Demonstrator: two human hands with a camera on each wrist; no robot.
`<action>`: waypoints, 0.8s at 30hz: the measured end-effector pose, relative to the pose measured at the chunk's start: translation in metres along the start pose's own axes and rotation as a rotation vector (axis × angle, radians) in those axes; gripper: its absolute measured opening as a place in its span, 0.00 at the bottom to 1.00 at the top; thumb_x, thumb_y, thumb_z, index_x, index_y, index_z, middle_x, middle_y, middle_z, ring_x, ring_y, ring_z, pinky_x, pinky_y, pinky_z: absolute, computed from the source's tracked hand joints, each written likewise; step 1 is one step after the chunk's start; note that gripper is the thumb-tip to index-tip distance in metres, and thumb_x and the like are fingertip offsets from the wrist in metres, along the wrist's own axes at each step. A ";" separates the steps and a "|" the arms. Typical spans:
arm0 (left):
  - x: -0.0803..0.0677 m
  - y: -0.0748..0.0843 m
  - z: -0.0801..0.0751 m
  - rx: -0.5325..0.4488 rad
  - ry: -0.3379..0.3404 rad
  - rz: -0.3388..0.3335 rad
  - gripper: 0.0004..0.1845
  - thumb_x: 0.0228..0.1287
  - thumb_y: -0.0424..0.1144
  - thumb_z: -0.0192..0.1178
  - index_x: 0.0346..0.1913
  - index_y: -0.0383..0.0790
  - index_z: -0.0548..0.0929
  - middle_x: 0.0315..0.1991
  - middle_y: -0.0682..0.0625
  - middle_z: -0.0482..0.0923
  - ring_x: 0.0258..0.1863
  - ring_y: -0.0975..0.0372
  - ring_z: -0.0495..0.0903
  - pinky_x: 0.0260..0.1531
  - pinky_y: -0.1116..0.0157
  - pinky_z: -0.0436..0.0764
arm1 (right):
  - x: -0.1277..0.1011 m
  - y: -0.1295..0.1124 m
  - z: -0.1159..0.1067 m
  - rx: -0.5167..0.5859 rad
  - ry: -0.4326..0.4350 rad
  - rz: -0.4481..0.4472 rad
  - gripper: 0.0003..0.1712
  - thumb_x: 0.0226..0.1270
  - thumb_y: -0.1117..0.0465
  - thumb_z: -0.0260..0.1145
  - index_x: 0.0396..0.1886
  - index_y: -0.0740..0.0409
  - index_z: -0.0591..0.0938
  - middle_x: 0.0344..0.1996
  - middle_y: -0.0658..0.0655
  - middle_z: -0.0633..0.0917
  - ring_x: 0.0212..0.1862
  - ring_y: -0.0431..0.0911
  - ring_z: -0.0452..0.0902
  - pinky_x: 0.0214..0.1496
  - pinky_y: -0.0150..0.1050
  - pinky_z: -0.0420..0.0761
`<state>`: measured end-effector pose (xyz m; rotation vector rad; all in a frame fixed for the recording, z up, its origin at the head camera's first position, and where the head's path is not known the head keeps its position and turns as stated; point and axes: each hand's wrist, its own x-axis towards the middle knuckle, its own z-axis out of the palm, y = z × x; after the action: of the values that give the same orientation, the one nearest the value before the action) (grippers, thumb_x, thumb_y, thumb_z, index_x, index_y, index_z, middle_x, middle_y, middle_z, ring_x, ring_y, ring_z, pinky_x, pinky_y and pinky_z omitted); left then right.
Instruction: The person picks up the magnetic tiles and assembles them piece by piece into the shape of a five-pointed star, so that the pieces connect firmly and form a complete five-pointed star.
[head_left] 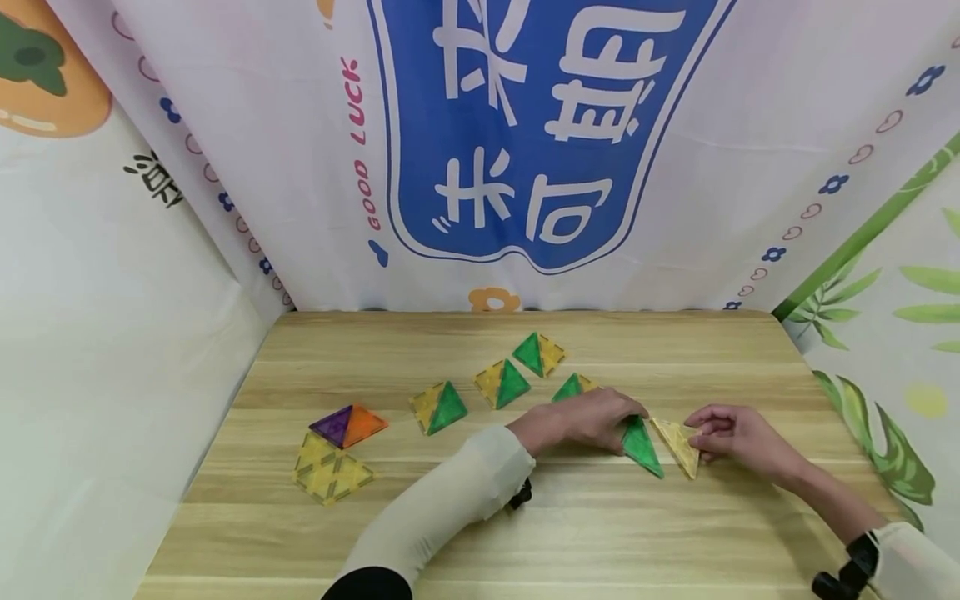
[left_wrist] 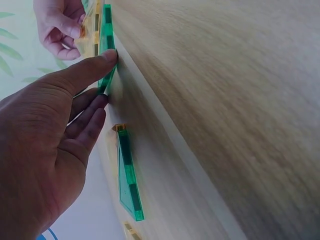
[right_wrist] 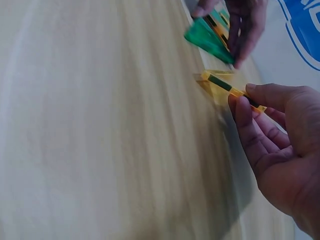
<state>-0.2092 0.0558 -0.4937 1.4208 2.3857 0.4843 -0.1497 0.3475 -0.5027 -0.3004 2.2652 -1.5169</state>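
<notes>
"GOOD LUCK" on backdrop point(head_left: 358, 143)

green triangle point(head_left: 572, 388) (half hidden by hand point(head_left: 592, 419))

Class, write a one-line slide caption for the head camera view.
Left hand presses a green triangle tile while right hand pinches a yellow triangle tile on a wooden table.
</notes>
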 end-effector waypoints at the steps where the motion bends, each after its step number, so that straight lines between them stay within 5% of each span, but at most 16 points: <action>1: 0.000 0.000 0.000 -0.005 -0.002 0.003 0.34 0.65 0.41 0.76 0.73 0.41 0.78 0.66 0.54 0.82 0.62 0.69 0.79 0.59 0.80 0.73 | 0.000 -0.001 0.002 0.003 -0.001 0.000 0.23 0.73 0.68 0.70 0.59 0.82 0.76 0.37 0.64 0.88 0.35 0.46 0.89 0.39 0.44 0.91; 14: -0.001 0.000 -0.005 0.011 -0.037 0.030 0.35 0.67 0.44 0.76 0.74 0.41 0.77 0.68 0.54 0.80 0.65 0.68 0.78 0.64 0.79 0.71 | 0.003 -0.005 0.025 0.068 0.022 0.035 0.25 0.73 0.68 0.71 0.60 0.83 0.75 0.38 0.66 0.88 0.35 0.44 0.89 0.39 0.41 0.91; 19: 0.001 0.001 -0.003 0.065 -0.035 0.061 0.29 0.67 0.44 0.75 0.69 0.42 0.81 0.64 0.54 0.83 0.62 0.68 0.79 0.63 0.78 0.72 | 0.001 -0.005 0.030 -0.038 0.071 -0.003 0.21 0.71 0.68 0.73 0.56 0.78 0.80 0.37 0.62 0.88 0.33 0.41 0.86 0.34 0.38 0.89; 24: -0.001 0.002 -0.003 0.194 -0.061 0.058 0.29 0.71 0.49 0.71 0.70 0.43 0.81 0.69 0.52 0.79 0.70 0.64 0.74 0.71 0.75 0.67 | 0.002 -0.004 0.034 -0.194 0.137 -0.084 0.17 0.67 0.67 0.76 0.52 0.71 0.85 0.36 0.58 0.88 0.33 0.36 0.83 0.29 0.34 0.84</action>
<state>-0.2083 0.0554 -0.4904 1.5663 2.4021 0.2249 -0.1369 0.3166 -0.5109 -0.3611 2.5439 -1.3977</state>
